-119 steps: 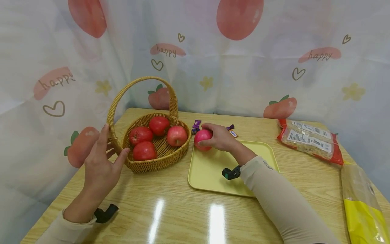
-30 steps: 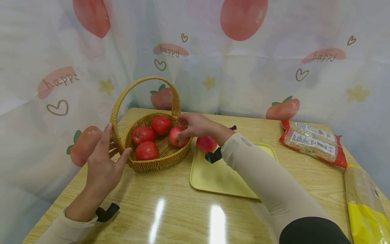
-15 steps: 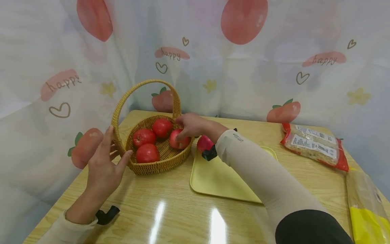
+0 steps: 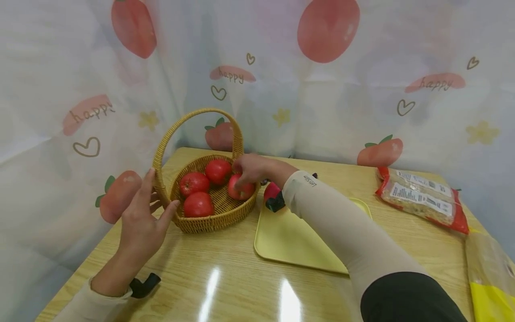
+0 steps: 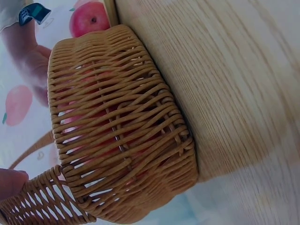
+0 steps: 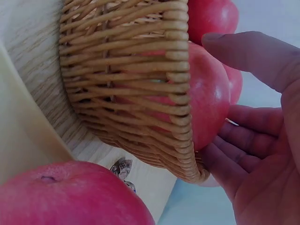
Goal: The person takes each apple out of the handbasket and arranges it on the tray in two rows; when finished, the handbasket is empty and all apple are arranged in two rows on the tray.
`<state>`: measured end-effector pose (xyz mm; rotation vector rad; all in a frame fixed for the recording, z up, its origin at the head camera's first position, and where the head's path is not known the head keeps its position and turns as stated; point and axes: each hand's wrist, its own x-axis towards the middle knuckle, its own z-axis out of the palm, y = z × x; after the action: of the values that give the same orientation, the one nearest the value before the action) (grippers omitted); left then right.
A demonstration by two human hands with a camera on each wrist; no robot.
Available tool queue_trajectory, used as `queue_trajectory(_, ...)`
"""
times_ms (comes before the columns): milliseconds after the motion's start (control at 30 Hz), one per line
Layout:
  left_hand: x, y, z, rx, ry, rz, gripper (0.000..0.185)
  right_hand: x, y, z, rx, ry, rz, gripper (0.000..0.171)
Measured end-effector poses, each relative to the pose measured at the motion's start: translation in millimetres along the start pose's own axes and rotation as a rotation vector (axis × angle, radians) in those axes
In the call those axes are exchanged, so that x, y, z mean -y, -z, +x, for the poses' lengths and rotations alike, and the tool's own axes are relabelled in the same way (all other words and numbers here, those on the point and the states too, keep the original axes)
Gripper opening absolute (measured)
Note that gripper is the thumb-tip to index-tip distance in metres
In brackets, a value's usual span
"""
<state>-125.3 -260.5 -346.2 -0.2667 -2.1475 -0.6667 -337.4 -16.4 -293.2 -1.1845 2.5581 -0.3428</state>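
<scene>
The wicker basket (image 4: 219,222) stands at the left of the table with several red apples inside. Its right-hand apple (image 4: 240,191) is gripped by my right hand (image 4: 255,167); in the right wrist view the thumb lies over the top of this apple and the fingers curl along its far side, just above the rim. My left hand (image 4: 141,226) rests at the left foot of the arched handle (image 4: 161,154), its fingers extended and the thumb beside the rim. Another apple (image 6: 70,199) sits on the yellow tray (image 4: 289,243), partly hidden by the right wrist camera in the head view.
The tray lies right of the basket, under the right forearm. A small wrapped candy (image 6: 123,168) lies behind the tray, near the basket. To the right are a red-edged bag of flakes (image 4: 422,199) and a clear and yellow bag (image 4: 491,297). A printed curtain (image 4: 334,107) hangs behind the table.
Four seconds ago my right hand held the apple at the tray. It has let that go, moved left and taken hold of an apple in the basket. The left hand stays at the handle.
</scene>
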Motion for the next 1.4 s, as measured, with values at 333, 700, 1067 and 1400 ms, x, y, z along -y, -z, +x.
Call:
queue_trajectory(333, 2.2, -1.1, 0.8, 0.005, 0.004, 0.005, 0.102, 5.7, -2.6, 0.6, 0.06, -0.006, -0.068, 0.041)
queue_trajectory(700, 3.3, -3.0, 1.0, 0.003, 0.008, -0.018, 0.1, 7.5, -6.8, 3.5, 0.129, -0.016, -0.106, 0.038)
queue_trajectory(1067, 0.8, -1.1, 1.4, 0.002, 0.009, -0.007, 0.101, 8.0, -8.8, 3.9, 0.094, 0.032, -0.098, 0.031)
queue_trajectory(1400, 2.2, 0.3, 1.4, -0.007, 0.0, -0.01, 0.102, 5.4, -3.1, 2.3, 0.067, 0.06, -0.047, 0.028)
